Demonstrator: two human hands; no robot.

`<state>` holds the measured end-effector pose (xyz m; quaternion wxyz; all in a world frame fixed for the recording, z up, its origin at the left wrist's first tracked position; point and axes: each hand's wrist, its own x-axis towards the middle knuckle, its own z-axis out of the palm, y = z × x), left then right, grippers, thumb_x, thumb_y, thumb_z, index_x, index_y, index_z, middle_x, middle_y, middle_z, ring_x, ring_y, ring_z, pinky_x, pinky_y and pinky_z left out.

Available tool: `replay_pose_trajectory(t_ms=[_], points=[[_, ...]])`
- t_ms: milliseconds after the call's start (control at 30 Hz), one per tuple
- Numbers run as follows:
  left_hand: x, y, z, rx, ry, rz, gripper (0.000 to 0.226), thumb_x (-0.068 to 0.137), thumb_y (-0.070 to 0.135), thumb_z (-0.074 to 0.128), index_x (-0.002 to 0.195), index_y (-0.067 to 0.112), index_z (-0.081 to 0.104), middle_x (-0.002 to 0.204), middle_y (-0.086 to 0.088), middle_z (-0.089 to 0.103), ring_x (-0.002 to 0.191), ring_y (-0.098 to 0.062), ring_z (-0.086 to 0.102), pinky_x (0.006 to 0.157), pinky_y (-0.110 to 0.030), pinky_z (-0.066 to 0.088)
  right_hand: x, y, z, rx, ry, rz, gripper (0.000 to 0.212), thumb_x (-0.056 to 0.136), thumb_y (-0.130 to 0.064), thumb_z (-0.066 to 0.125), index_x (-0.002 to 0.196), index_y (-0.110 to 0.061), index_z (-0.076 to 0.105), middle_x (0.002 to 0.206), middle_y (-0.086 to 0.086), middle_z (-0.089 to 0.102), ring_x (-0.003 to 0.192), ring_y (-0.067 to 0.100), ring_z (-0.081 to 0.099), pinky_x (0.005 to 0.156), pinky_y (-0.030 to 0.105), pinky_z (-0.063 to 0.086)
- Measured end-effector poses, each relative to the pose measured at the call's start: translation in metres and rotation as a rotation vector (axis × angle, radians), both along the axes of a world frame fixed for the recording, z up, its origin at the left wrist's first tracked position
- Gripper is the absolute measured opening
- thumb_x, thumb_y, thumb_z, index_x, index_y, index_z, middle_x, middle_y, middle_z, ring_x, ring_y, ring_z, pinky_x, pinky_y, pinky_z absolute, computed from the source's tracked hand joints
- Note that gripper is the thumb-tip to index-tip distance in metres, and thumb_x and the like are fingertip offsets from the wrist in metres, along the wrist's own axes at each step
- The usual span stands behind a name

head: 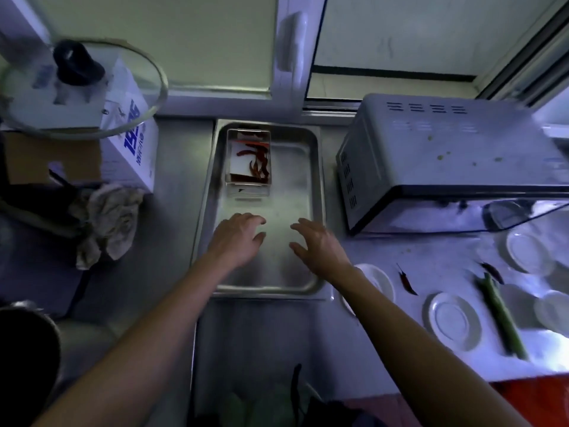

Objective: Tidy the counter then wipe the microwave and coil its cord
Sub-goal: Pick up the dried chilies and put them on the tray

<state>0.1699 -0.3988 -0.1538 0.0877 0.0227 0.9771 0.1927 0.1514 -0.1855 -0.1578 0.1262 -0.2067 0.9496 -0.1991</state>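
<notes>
Both my hands hover over a steel tray [317,180] in the middle of the counter. My left hand [238,238] and my right hand [318,246] have relaxed, spread fingers and hold nothing. At the tray's far end stands a small metal box [248,186] with dried red chillies [257,161] inside. The white microwave [446,149] sits to the right, its top spotted with stains and its door hanging open. A crumpled grey cloth [107,223] lies to the left of the tray. The microwave's cord is not identifiable.
White saucers [454,322] lie on the counter at right, with a loose red chilli [406,280] and a green stalk [500,315] among them. A cardboard box [135,143] topped by a glass lid [147,69] stands at back left. A window runs behind.
</notes>
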Motion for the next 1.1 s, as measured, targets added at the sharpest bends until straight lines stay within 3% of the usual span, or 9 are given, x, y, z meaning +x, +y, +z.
replay_pose_trajectory(t_ms=[167, 400, 667, 900, 1100], points=[[0.039, 0.058, -0.003, 0.030, 0.041, -0.068, 0.034, 0.096, 0.034, 0.057, 0.128, 0.023, 0.061, 0.129, 0.003, 0.064, 0.120, -0.021, 0.056, 0.097, -0.039, 0.047, 0.055, 0.062, 0.002, -0.093, 0.020, -0.079, 0.040, 0.090, -0.018, 0.068, 0.129, -0.009, 0.064, 0.134, 0.013, 0.061, 0.118, 0.036, 0.059, 0.098, 0.043, 0.048], [0.101, 0.163, -0.001, 0.028, 0.047, -0.200, 0.032, 0.093, 0.028, 0.058, 0.124, 0.024, 0.064, 0.126, 0.003, 0.065, 0.120, -0.023, 0.056, 0.095, -0.036, 0.046, 0.152, 0.173, 0.003, -0.133, -0.002, -0.310, 0.040, 0.095, -0.023, 0.062, 0.134, -0.013, 0.059, 0.146, 0.007, 0.053, 0.130, 0.028, 0.051, 0.103, 0.041, 0.043], [0.146, 0.281, 0.000, -0.040, 0.050, -0.431, 0.032, 0.096, 0.035, 0.054, 0.125, 0.026, 0.064, 0.133, 0.000, 0.061, 0.120, -0.027, 0.055, 0.092, -0.038, 0.047, 0.240, 0.282, 0.014, -0.163, 0.062, -0.463, 0.035, 0.093, -0.016, 0.066, 0.125, -0.003, 0.065, 0.128, 0.013, 0.064, 0.118, 0.034, 0.059, 0.096, 0.045, 0.047], [0.157, 0.338, -0.007, -0.095, 0.022, -0.584, 0.033, 0.099, 0.036, 0.047, 0.126, 0.025, 0.063, 0.129, 0.002, 0.061, 0.118, -0.023, 0.055, 0.094, -0.038, 0.045, 0.284, 0.334, 0.016, -0.181, 0.074, -0.610, 0.036, 0.092, -0.017, 0.065, 0.126, -0.007, 0.064, 0.132, 0.012, 0.062, 0.120, 0.033, 0.058, 0.097, 0.045, 0.048], [0.151, 0.353, -0.017, -0.126, 0.025, -0.623, 0.032, 0.099, 0.035, 0.046, 0.123, 0.024, 0.063, 0.124, 0.003, 0.063, 0.112, -0.022, 0.056, 0.091, -0.038, 0.046, 0.287, 0.347, -0.001, -0.178, 0.023, -0.639, 0.035, 0.094, -0.019, 0.062, 0.127, -0.010, 0.064, 0.136, 0.003, 0.060, 0.102, 0.028, 0.066, 0.092, 0.041, 0.050]])
